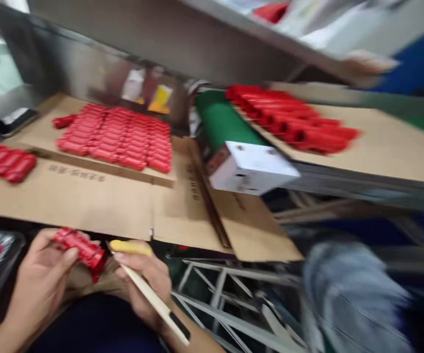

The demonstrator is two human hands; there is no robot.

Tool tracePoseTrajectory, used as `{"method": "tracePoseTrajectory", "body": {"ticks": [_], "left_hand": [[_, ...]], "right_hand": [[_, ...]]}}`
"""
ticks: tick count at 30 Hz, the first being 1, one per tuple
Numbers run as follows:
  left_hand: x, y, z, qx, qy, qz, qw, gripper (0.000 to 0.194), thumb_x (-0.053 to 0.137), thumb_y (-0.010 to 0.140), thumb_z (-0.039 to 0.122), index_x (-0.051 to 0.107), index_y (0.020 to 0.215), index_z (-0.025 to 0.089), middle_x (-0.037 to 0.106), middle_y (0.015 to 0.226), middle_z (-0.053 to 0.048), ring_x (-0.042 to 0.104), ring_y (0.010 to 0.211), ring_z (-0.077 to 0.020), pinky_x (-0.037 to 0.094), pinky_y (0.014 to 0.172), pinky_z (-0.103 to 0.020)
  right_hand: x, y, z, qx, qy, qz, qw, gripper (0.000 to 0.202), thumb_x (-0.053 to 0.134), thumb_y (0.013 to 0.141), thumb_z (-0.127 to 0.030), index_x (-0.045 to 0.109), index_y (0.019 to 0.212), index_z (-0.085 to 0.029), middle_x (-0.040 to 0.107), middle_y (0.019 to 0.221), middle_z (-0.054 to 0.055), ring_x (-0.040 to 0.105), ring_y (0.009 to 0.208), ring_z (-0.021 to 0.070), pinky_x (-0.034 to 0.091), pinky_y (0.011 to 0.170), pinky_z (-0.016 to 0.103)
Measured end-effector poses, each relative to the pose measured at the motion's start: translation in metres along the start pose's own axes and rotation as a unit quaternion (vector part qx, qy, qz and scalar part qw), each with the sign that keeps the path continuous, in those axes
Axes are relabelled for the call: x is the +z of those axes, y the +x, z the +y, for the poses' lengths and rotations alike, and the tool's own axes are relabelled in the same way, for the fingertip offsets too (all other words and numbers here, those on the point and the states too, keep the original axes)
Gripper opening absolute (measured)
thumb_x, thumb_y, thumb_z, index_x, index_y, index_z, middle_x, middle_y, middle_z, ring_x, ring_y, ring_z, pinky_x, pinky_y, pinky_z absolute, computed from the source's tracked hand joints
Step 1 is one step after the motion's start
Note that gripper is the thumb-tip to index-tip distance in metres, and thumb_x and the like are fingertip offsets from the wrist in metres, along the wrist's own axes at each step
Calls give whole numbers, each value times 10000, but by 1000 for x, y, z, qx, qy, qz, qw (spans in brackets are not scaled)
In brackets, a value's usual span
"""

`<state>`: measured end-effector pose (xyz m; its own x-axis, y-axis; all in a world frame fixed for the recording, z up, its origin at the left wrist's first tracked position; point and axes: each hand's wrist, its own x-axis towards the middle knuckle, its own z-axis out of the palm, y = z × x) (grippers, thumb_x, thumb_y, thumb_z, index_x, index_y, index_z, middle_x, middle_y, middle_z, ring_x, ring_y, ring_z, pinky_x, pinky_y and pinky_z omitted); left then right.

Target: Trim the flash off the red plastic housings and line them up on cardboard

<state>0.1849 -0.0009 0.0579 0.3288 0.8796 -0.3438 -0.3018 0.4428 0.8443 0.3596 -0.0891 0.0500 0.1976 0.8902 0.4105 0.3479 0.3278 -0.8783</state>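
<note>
My left hand [44, 277] grips a ribbed red plastic part [81, 246] between thumb and fingers, low at the left of the head view. Just right of it, my right hand [145, 277] is closed around a tool with a yellow piece [131, 247] and a long cream handle [153, 299]. The tool's tip lies close to the part's right end; whether they touch is too blurred to tell. Rows of similar red parts [116, 137] lie on a cardboard sheet [123, 173] above my hands.
More red parts [6, 159] lie at the far left, above a black bin [13, 250]. A green roller [226, 120] with a white end block [252, 166] stands mid-view. Red tubes [292, 117] rest on cardboard at right. A person's denim-clad leg [351, 289] shows at lower right.
</note>
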Motion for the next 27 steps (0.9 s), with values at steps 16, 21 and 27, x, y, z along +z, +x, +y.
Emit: {"method": "tracePoseTrajectory", "body": {"ticks": [16, 21, 27], "left_hand": [[-26, -2, -12, 98, 24, 15, 995, 161, 881, 867, 241, 759, 972, 232, 825, 1098, -5, 815, 997, -188, 625, 996, -267], [-23, -2, -12, 98, 19, 13, 995, 165, 887, 860, 246, 765, 971, 242, 832, 1077, -2, 823, 974, -190, 633, 974, -261], [-21, -1, -12, 105, 0, 18, 994, 170, 902, 840, 249, 762, 937, 245, 843, 1058, -7, 833, 940, -204, 648, 947, -278]], "right_hand": [[10, 9, 5, -115, 2, -24, 993, 291, 619, 1048, -135, 688, 1320, -212, 795, 1136, 127, 757, 1058, 243, 675, 899, 402], [9, 7, 6, -108, 12, -26, 994, 286, 625, 1047, -131, 694, 1316, -201, 794, 1147, 130, 750, 1078, 240, 665, 922, 394], [8, 3, 4, -72, 7, -19, 997, 297, 664, 1006, -91, 703, 1280, -200, 791, 1164, 122, 757, 1104, 234, 660, 939, 356]]}}
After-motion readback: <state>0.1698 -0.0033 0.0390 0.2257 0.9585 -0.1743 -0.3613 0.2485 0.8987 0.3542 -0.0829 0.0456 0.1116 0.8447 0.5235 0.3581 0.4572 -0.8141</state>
